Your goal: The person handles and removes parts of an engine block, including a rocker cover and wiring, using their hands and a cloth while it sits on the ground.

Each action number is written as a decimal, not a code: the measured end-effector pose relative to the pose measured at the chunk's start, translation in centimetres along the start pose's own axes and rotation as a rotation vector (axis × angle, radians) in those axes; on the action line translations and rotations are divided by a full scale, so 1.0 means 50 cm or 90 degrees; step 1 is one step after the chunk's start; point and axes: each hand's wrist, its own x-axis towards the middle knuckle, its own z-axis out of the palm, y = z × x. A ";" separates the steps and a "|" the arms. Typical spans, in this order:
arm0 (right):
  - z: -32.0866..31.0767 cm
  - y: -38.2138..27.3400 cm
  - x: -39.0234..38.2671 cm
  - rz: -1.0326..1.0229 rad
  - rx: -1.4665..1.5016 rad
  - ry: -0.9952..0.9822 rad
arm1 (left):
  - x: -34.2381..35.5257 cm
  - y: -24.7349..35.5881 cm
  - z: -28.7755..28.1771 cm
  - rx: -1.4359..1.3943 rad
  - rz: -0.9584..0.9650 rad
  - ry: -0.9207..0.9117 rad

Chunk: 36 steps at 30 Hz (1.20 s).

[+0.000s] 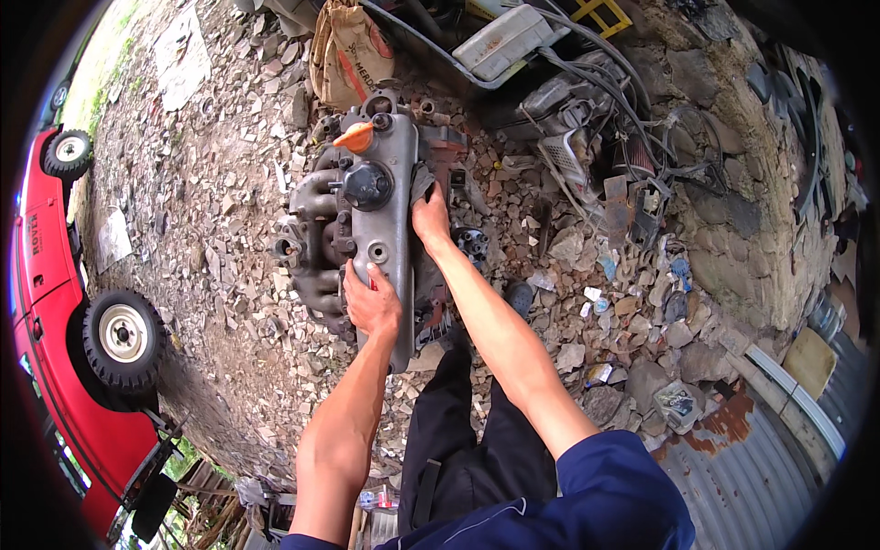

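An engine lies on the stony ground in front of me, with a long grey metal valve cover (397, 211) along its top. A black round cap (368, 186) sits on the cover, and an orange piece (356, 137) rests near its far end. My right hand (431, 220) is closed on a dark rag (423, 181) against the cover's right edge. Nearer to me, my left hand (372, 304) lies at the cover's left side, a small red thing (373, 284) showing between its fingers; its kind is mostly hidden. Curved manifold pipes (316, 203) run along the engine's left.
A brown paper sack (350, 53) stands beyond the engine. To the right are a dark bin with a grey metal box (510, 42), tangled hoses (632, 101) and a stone wall (733, 183). A corrugated sheet (742, 477) lies near right; a red vehicle (57, 293) is parked left.
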 end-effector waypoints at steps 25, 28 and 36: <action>-0.106 0.220 -0.510 -0.001 -0.354 -0.259 | 0.003 -0.006 -0.004 0.011 0.021 -0.015; -0.183 0.206 -0.558 -0.034 -0.378 -0.393 | 0.000 0.007 -0.008 0.023 -0.006 -0.032; -0.330 0.076 -0.679 0.004 -0.144 -0.206 | -0.033 -0.102 -0.013 -0.182 0.240 0.055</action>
